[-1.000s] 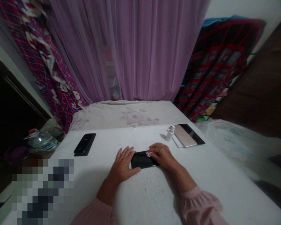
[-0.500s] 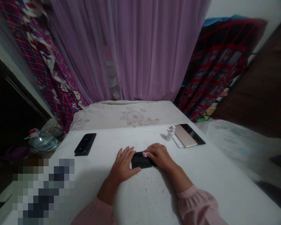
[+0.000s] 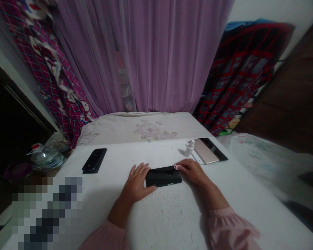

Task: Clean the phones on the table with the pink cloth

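Observation:
A black phone (image 3: 163, 176) lies flat on the white table (image 3: 161, 215), its surface glossy. My left hand (image 3: 137, 184) rests at the phone's left end, fingers spread, thumb along the near edge and fingertips by the far corner. In my right hand (image 3: 191, 171) a small pink cloth (image 3: 177, 167) is pinched between thumb and fingers, at the phone's far right corner. Beyond that hand stands a small white bottle (image 3: 189, 149).
Right of the bottle lie a pinkish-gold device (image 3: 205, 151) and a dark one (image 3: 216, 149), overlapping. A dark phone (image 3: 94, 160) sits at the left. Purple curtains (image 3: 156, 55) hang behind. A large water bottle (image 3: 47, 157) is beyond the left edge.
My right hand has moved right with the pink cloth, from the phone's upper middle to its far right corner, uncovering the phone's right end. My left hand has stayed in place.

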{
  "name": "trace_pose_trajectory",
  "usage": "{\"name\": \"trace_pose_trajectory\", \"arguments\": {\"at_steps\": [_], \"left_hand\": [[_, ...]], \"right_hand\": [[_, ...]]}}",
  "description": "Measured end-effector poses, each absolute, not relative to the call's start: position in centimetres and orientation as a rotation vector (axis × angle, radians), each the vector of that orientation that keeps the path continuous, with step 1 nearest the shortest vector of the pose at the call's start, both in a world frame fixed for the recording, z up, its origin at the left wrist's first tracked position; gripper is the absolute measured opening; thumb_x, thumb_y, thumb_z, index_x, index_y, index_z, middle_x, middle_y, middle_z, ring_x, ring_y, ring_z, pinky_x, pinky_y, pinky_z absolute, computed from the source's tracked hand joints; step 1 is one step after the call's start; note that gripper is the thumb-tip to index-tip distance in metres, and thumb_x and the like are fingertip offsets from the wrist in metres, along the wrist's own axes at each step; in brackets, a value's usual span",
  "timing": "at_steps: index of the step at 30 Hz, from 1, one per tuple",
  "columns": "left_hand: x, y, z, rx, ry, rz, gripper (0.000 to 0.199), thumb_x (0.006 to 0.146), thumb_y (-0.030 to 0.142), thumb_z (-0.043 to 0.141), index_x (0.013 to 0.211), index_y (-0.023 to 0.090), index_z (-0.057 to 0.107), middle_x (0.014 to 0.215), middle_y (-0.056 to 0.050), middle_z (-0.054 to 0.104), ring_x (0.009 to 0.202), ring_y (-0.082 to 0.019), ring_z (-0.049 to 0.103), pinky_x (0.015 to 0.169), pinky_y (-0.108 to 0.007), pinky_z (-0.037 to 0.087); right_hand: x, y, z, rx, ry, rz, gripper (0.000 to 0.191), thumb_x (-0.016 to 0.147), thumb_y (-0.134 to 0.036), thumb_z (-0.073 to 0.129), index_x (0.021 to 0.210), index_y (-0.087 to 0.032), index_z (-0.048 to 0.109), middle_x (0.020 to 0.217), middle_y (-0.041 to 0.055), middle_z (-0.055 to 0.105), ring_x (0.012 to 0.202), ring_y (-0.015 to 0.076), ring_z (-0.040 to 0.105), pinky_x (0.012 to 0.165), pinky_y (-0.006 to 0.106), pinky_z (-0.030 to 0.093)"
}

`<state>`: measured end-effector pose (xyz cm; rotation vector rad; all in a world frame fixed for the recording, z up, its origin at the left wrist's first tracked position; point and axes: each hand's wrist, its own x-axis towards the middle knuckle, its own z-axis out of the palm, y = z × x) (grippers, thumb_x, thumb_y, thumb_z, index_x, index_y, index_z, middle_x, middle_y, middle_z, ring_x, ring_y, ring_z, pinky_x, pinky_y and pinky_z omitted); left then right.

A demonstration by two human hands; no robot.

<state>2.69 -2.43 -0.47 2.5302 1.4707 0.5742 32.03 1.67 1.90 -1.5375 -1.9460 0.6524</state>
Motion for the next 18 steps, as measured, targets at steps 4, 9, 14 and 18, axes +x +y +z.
{"name": "trace_pose_trajectory", "arguments": {"at_steps": [4,9,14,18], "left_hand": [[2.9,-2.3,-0.7,2.456,1.668,0.687,0.056,0.078,0.053,0.067,0.123,0.021,0.054,0.142,-0.015,0.051,0.135,-0.034,0.042,0.114,-0.055,0.025],[3.4,-2.3,-0.8,2.338,1.899,0.725,0.064,0.069,0.063,0.072,0.113,0.020,0.055,0.141,-0.019,0.049,0.134,-0.039,0.041,0.111,-0.061,0.026],[3.8,-2.6,-0.4,2.347,1.919,0.734,0.060,0.068,0.064,0.073,0.105,0.020,0.057,0.136,-0.020,0.054,0.132,-0.039,0.044,0.110,-0.063,0.026],[3.9,-2.8,0.0,2.351,1.835,0.823,0.035,0.077,0.054,0.071,0.089,0.023,0.061,0.122,-0.012,0.067,0.122,-0.035,0.055,0.110,-0.061,0.025]], "right_hand": [[31.9,1.7,1.1,-1.540,-1.678,0.639,0.030,0.082,-0.042,0.058,0.093,-0.021,0.077,0.097,0.0088,0.074,0.093,0.0246,0.066,0.086,0.037,0.049],[30.9,1.6,0.7,-1.561,-1.523,0.627,0.033,0.080,-0.046,0.059,0.094,-0.022,0.076,0.100,0.0072,0.074,0.095,0.0242,0.067,0.088,0.037,0.050],[29.6,1.3,1.0,-1.549,-1.643,0.553,0.030,0.084,-0.044,0.056,0.095,-0.025,0.076,0.097,0.0056,0.075,0.092,0.0228,0.068,0.085,0.035,0.051],[28.9,1.2,1.1,-1.530,-1.767,0.459,0.029,0.088,-0.041,0.053,0.095,-0.026,0.076,0.093,0.0052,0.074,0.087,0.0205,0.068,0.081,0.033,0.051]]}}
